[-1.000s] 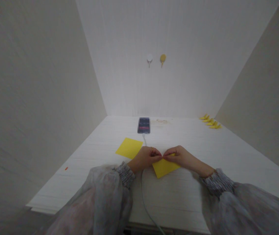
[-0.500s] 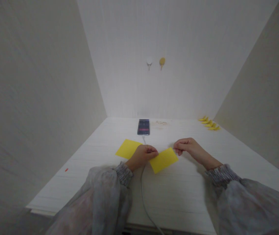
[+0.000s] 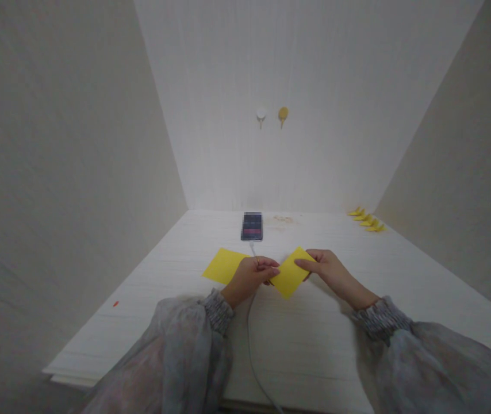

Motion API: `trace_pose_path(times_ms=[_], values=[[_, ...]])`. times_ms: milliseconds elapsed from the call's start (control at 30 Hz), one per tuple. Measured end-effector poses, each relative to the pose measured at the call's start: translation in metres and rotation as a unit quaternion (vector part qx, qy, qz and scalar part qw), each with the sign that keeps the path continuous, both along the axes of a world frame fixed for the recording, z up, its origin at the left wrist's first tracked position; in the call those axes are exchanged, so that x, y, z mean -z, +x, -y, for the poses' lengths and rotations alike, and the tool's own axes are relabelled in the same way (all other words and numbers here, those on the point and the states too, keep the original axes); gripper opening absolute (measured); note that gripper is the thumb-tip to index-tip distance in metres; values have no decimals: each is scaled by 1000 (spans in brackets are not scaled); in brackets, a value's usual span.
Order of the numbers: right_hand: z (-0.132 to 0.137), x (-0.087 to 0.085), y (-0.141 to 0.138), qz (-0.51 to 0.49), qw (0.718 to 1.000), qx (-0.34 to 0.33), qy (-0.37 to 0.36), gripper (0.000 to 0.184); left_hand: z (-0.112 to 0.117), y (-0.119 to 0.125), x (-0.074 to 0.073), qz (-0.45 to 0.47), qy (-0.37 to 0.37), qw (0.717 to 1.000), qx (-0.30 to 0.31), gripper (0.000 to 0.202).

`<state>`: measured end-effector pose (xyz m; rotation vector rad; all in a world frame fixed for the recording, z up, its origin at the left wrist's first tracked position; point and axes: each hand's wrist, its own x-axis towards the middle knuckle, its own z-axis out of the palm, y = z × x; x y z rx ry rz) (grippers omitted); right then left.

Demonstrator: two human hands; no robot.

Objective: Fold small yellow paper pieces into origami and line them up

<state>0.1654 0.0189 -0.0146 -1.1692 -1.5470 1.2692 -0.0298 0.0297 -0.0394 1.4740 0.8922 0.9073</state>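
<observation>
A yellow paper (image 3: pixel 290 272) is held just above the white table (image 3: pixel 314 339), turned so it shows as a diamond. My left hand (image 3: pixel 252 275) pinches its left corner with the fingers curled. My right hand (image 3: pixel 323 267) grips its right side, thumb on top. A second yellow sheet (image 3: pixel 223 265) lies flat on the table just left of my left hand.
A dark phone (image 3: pixel 252 226) lies at the back centre, its grey cable (image 3: pixel 252 328) running toward me under my left hand. Several small folded yellow pieces (image 3: pixel 366 219) sit at the far right by the wall. Two hooks (image 3: pixel 271 115) are on the back wall. Walls close in on both sides.
The paper, a flat rectangle between my hands, has been turned into a diamond and lifted slightly. My right hand came back in from its right end and took hold of it.
</observation>
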Motion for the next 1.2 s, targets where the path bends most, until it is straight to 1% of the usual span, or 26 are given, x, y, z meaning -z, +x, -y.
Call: trace_pose_path(times_ms=[100,167,233,300,367,400,467,567,633,667,700,733,767,833,933,1000,1100,1200], values=[[-1,0,3,-9,998,57,17,19,1,0,1,1,-8,1000,10,32],[0,-1,2,-12,997,69,18,18,2,0,-1,-5,-21,1000,21,32],[1,-2,-1,-8,999,53,7,18,4,0,-3,-16,-23,999,37,31],[3,-2,-4,0,1000,22,-7,19,5,0,-6,-18,-16,999,48,30],[5,-2,-8,-3,1000,1,-13,20,6,1,-7,-14,-12,999,45,29],[5,-2,-8,-12,1000,2,-13,21,6,1,-8,-10,-12,999,38,28],[3,-1,-7,-35,999,30,-7,22,6,2,-7,-3,-12,1000,16,26],[-2,1,-1,-68,992,108,12,20,4,1,-4,4,-6,1000,-25,24],[-5,2,3,-91,984,148,33,20,3,0,-2,9,-4,999,-40,23],[-6,3,4,-100,982,157,41,21,3,-1,-1,11,-3,999,-43,23],[-6,3,4,-107,981,153,45,23,3,-1,-1,12,-2,999,-44,23],[-5,3,3,-110,984,134,44,26,2,-1,-1,13,-1,999,-45,23],[-3,2,1,-109,988,106,40,30,2,-1,-1,13,-1,999,-46,23],[1,2,-4,-93,995,28,27,35,2,0,-3,15,-1,999,-47,23],[5,2,-12,-58,998,-28,19,25,2,2,-5,24,-4,999,-42,23],[6,4,-15,-48,998,-34,14,23,2,4,-7,31,-9,999,-33,23],[5,7,-14,-42,999,-21,10,22,3,5,-7,43,-20,999,-21,23],[6,8,-14,-44,999,-9,21,20,2,5,-8,51,-29,998,-15,23]])
